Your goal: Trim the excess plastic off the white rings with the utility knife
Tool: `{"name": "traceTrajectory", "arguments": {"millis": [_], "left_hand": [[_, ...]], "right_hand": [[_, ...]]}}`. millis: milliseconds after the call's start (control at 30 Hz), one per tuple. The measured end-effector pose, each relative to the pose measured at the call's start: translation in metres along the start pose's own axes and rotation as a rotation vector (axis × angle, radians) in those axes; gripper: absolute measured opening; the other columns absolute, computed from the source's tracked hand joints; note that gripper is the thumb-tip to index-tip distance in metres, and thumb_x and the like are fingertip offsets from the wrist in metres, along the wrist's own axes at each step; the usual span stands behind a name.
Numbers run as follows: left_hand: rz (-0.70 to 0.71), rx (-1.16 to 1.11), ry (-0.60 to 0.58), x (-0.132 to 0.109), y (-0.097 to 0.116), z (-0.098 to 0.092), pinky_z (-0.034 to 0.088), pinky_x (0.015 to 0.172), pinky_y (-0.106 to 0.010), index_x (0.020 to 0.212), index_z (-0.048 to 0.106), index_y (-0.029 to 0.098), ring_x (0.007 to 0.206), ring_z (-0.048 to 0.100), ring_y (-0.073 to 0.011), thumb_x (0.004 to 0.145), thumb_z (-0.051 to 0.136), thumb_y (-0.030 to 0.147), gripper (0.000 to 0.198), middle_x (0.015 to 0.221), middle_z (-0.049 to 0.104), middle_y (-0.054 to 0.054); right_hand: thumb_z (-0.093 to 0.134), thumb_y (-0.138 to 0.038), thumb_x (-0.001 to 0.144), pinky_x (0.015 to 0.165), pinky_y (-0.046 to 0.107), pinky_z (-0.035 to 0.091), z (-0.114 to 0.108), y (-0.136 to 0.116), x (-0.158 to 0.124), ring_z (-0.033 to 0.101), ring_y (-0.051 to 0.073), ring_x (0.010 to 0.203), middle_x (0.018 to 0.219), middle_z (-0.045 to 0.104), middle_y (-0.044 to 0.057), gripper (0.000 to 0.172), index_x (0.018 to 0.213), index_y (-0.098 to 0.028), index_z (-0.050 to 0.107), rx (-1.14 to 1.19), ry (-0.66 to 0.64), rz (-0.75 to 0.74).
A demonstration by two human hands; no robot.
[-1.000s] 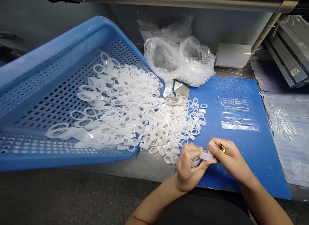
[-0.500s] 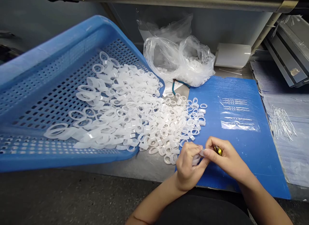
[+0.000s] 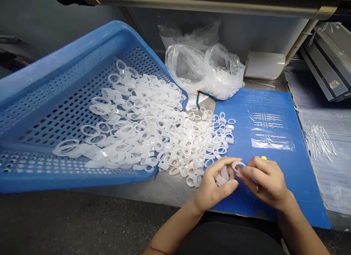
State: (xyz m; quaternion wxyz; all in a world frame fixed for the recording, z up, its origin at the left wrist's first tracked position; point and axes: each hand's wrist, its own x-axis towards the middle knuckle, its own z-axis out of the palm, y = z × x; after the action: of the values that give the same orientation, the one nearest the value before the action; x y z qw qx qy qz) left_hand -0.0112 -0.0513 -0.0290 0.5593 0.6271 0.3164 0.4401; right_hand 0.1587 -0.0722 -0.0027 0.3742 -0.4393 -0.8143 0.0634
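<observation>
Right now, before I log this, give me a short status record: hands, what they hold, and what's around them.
Left hand: cups several white rings, its fingertips at a translucent ring
Right hand: fingertips on that same translucent ring
Under hands: blue mat
Beside hands: loose pile of rings, spreading from a blue perforated tray onto the mat
Behind: clear plastic bag holding more rings
Partly hidden: small yellow item beyond the right hand
</observation>
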Motion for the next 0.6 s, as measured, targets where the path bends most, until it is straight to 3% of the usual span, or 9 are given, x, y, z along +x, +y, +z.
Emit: {"name": "traceTrajectory", "arguments": {"millis": [100, 200, 333, 433, 600], "left_hand": [[-0.211, -0.231, 0.050, -0.0018, -0.0033, -0.0020, 0.033, 0.036, -0.017, 0.096, 0.066, 0.017, 0.041, 0.041, -0.0053, 0.083, 0.064, 0.045, 0.031, 0.061, 0.053, 0.002], [-0.293, -0.348, 0.121, -0.0019, -0.0049, -0.0007, 0.024, 0.031, -0.015, 0.090, 0.065, 0.018, 0.037, 0.035, -0.0037, 0.082, 0.066, 0.041, 0.025, 0.056, 0.050, 0.004], [-0.175, -0.399, 0.138, 0.0009, -0.0050, 0.0013, 0.021, 0.029, -0.015, 0.092, 0.067, 0.019, 0.039, 0.037, -0.0027, 0.083, 0.066, 0.039, 0.022, 0.073, 0.059, -0.002], [-0.094, -0.391, 0.135, 0.0019, -0.0056, 0.0016, 0.023, 0.029, -0.015, 0.093, 0.068, 0.021, 0.040, 0.039, -0.0020, 0.084, 0.065, 0.032, 0.015, 0.085, 0.059, -0.004], [-0.073, -0.365, 0.138, -0.0003, -0.0069, 0.0006, 0.025, 0.029, -0.014, 0.094, 0.068, 0.021, 0.041, 0.043, -0.0024, 0.084, 0.066, 0.031, 0.014, 0.084, 0.059, -0.003]], "right_hand": [[0.052, -0.011, 0.092, 0.049, 0.025, 0.030, 0.0046, 0.0016, -0.0027, 0.044, 0.010, 0.047, 0.060, 0.054, -0.003, 0.015, 0.084, -0.021, 0.060, -0.052, -0.026, -0.058], [0.054, -0.018, 0.092, 0.048, 0.023, 0.033, 0.0090, -0.0006, -0.0041, 0.048, 0.009, 0.047, 0.064, 0.059, -0.003, 0.004, 0.094, -0.022, 0.055, 0.110, 0.002, 0.064], [0.056, -0.031, 0.093, 0.042, 0.022, 0.035, 0.0082, -0.0051, -0.0026, 0.046, 0.008, 0.041, 0.064, 0.061, -0.004, 0.013, 0.099, -0.021, 0.051, 0.325, 0.002, 0.322], [0.055, -0.032, 0.093, 0.044, 0.022, 0.036, 0.0066, -0.0069, -0.0002, 0.048, 0.009, 0.045, 0.065, 0.060, -0.002, 0.012, 0.088, -0.021, 0.055, 0.403, -0.038, 0.379], [0.058, -0.032, 0.091, 0.045, 0.022, 0.035, 0.0064, -0.0070, 0.0008, 0.047, 0.010, 0.048, 0.063, 0.058, -0.003, 0.014, 0.086, -0.020, 0.058, 0.504, -0.045, 0.494]]}}
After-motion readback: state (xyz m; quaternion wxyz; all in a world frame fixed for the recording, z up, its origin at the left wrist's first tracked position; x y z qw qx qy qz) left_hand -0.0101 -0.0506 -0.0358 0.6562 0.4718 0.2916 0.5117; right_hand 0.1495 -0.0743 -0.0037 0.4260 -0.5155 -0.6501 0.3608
